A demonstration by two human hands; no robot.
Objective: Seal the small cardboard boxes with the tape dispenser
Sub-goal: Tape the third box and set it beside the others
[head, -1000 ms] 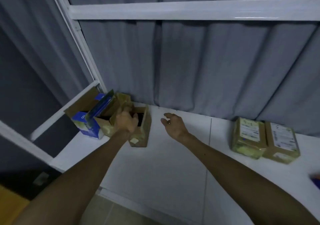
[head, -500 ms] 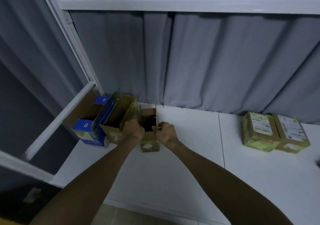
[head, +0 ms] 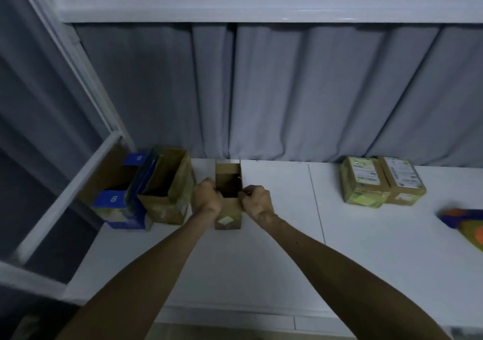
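step: close flaps | small open brown cardboard box (head: 228, 218) sits between both hands | left hand (head: 206, 200) grips its left wall, right hand (head: 257, 201) pinches its right rim | do: fold flaps flat, pin the seam one-handed | blurred blue-and-orange object (head: 462, 219), likely the dispenser, lies well right of the right hand

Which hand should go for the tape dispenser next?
Right, probably. The blue-and-orange tape dispenser lies far right on the table, nearest the right hand; the left hand can steady the open box.
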